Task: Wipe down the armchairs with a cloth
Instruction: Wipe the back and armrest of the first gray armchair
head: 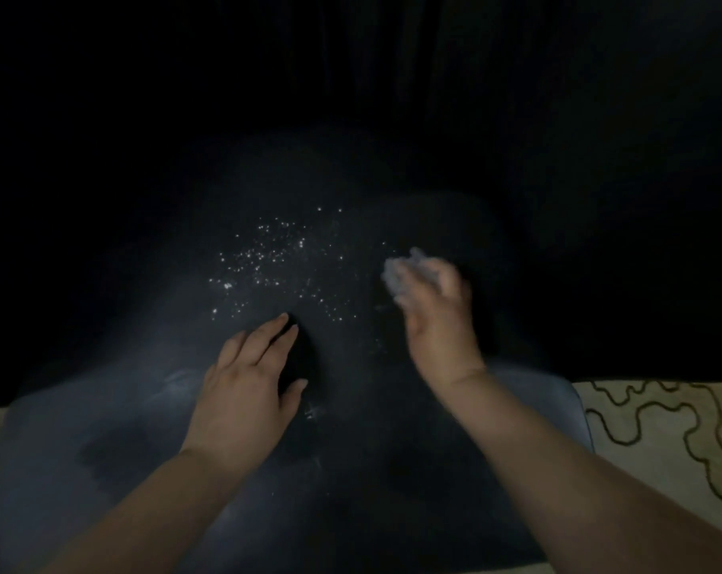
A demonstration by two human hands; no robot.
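On dark armchair (144, 428): left hand (247, 387) flat; right hand (438, 321) grips cloth (400, 271).

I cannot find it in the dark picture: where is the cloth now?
In the head view, the cloth is bunched in the right hand, right of centre, just beside the white specks on the dark armchair.

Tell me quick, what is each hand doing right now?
Left hand: open, fingers straight, resting flat on the dark armchair.
Right hand: closed around a bunched pale cloth, blurred.
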